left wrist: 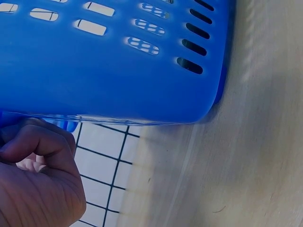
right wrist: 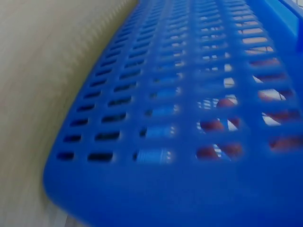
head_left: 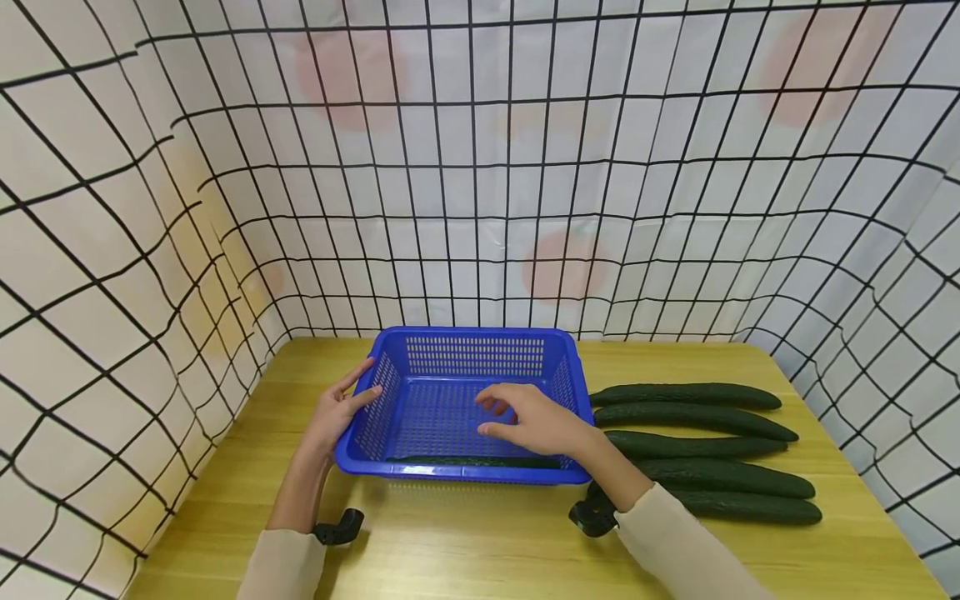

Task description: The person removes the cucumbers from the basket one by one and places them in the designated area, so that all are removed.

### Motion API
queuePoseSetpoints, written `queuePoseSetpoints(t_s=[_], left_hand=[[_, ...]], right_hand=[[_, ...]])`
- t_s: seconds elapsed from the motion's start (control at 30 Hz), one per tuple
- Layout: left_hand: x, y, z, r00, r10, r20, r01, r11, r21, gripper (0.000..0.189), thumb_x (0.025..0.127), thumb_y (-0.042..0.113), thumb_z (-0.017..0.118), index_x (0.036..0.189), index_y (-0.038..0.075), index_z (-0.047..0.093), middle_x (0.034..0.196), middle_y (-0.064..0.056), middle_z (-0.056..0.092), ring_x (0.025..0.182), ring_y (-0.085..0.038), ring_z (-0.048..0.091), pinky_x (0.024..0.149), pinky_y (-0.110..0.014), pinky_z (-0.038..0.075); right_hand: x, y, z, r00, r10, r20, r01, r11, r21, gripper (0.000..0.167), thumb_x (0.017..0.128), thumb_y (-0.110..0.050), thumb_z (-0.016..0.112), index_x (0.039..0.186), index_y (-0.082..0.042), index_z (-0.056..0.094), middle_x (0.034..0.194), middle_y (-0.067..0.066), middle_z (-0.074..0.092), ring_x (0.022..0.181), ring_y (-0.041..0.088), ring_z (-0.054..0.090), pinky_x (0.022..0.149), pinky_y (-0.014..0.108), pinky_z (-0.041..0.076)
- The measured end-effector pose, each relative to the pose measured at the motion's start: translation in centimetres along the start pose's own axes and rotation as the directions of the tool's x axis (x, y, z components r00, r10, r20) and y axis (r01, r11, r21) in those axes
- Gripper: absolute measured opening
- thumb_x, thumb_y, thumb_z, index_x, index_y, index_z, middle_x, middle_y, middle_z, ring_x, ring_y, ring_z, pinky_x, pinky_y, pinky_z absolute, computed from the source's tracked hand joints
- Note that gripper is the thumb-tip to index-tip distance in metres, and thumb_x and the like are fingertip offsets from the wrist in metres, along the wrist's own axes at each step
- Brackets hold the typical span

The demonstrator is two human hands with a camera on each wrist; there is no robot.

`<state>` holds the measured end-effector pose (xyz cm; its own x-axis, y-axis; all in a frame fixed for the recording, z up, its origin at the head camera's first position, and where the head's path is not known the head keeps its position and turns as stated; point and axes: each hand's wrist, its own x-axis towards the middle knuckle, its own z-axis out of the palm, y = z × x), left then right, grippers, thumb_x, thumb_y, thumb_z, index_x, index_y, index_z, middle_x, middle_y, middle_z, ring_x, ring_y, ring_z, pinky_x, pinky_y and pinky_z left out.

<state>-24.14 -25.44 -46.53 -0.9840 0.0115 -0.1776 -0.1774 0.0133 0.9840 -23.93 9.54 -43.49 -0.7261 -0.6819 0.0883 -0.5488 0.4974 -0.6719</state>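
A blue slotted plastic basket (head_left: 480, 473) stands on the wooden table. My left hand (head_left: 337, 415) holds its left rim, the thumb reaching over the edge and the other fingers outside; the left wrist view shows this hand (left wrist: 45, 175) beside the basket wall (left wrist: 104, 80). One dark green cucumber (head_left: 472, 461) lies inside along the front wall, partly hidden by the rim. Over the right half of the basket hovers my right hand (head_left: 536, 418), fingers loosely bent with nothing in them. Through the slots of the basket (right wrist: 180, 189), parts of that hand show in the right wrist view.
Several long cucumbers (head_left: 720, 476) lie side by side on the table (head_left: 450, 550), right of the basket, their left ends close to it or hidden behind my right arm. Black wire mesh (head_left: 510, 217) over white sheeting encloses the back and both sides.
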Motion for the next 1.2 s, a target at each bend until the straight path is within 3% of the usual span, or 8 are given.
queuePoseSetpoints(t_s=[0.13,0.33,0.5,0.73,0.87,1.07,1.2], left_hand=[[0.0,0.2,0.1,1.000,-0.012,0.002,0.012,1.000,-0.008,0.067,0.100,0.029,0.070,0.160,0.034,0.039,0.146,-0.032,0.053,0.093,-0.030,0.076,0.080,-0.047,0.064],[0.0,0.3,0.1,1.000,-0.025,-0.009,0.025,0.999,-0.024,0.067,0.100,0.027,0.070,0.159,0.034,0.040,0.148,-0.032,0.051,0.092,-0.029,0.076,0.080,-0.047,0.064],[-0.1,0.4,0.0,0.999,-0.031,-0.015,0.030,0.999,-0.027,0.067,0.099,0.028,0.071,0.159,0.034,0.041,0.147,-0.032,0.052,0.091,-0.028,0.076,0.079,-0.046,0.064],[0.0,0.4,0.1,0.999,-0.032,-0.010,0.032,0.999,-0.028,0.067,0.100,0.028,0.071,0.159,0.034,0.040,0.146,-0.031,0.054,0.090,-0.028,0.077,0.079,-0.046,0.064],[-0.1,0.4,0.1,0.999,-0.036,-0.018,0.035,0.999,-0.029,0.067,0.099,0.028,0.071,0.159,0.035,0.041,0.145,-0.031,0.055,0.089,-0.028,0.077,0.079,-0.046,0.064],[-0.1,0.3,0.1,0.999,-0.035,-0.025,0.034,0.999,-0.026,0.067,0.099,0.027,0.072,0.158,0.034,0.042,0.141,-0.030,0.058,0.088,-0.027,0.077,0.078,-0.045,0.064],[-0.2,0.3,0.2,0.999,-0.030,-0.026,0.029,0.999,-0.019,0.066,0.099,0.028,0.072,0.158,0.033,0.043,0.139,-0.029,0.060,0.088,-0.027,0.077,0.078,-0.044,0.065]], right_hand=[[0.6,0.0,0.7,0.998,-0.002,0.057,0.004,1.000,-0.031,0.047,0.101,-0.037,0.067,0.140,-0.011,0.060,0.129,0.012,0.068,0.116,0.029,0.066,0.095,0.046,0.058],[0.9,0.1,1.7,0.986,0.041,0.160,-0.017,0.988,-0.152,0.048,0.100,-0.037,0.069,0.139,-0.010,0.062,0.131,0.008,0.068,0.117,0.024,0.067,0.098,0.040,0.058],[0.7,0.2,2.0,0.970,0.050,0.238,0.003,0.976,-0.218,0.042,0.098,-0.032,0.072,0.133,-0.010,0.067,0.122,0.004,0.072,0.108,0.018,0.068,0.092,0.031,0.058],[1.0,0.6,2.4,0.943,0.065,0.326,0.015,0.972,-0.236,0.033,0.099,-0.024,0.070,0.128,-0.009,0.071,0.111,-0.001,0.074,0.098,0.007,0.066,0.087,0.024,0.057],[1.1,0.6,2.4,0.937,0.054,0.346,0.040,0.965,-0.259,0.031,0.101,-0.025,0.069,0.126,-0.009,0.073,0.114,0.000,0.073,0.100,0.008,0.065,0.090,0.025,0.056],[0.9,0.3,2.1,0.944,0.057,0.326,0.049,0.950,-0.308,0.031,0.102,-0.032,0.066,0.125,-0.012,0.071,0.117,-0.001,0.066,0.111,0.014,0.061,0.100,0.032,0.054],[0.7,0.3,1.9,0.950,0.058,0.306,0.038,0.953,-0.301,0.027,0.101,-0.030,0.068,0.122,-0.013,0.069,0.115,-0.002,0.061,0.107,0.012,0.059,0.097,0.031,0.054]])
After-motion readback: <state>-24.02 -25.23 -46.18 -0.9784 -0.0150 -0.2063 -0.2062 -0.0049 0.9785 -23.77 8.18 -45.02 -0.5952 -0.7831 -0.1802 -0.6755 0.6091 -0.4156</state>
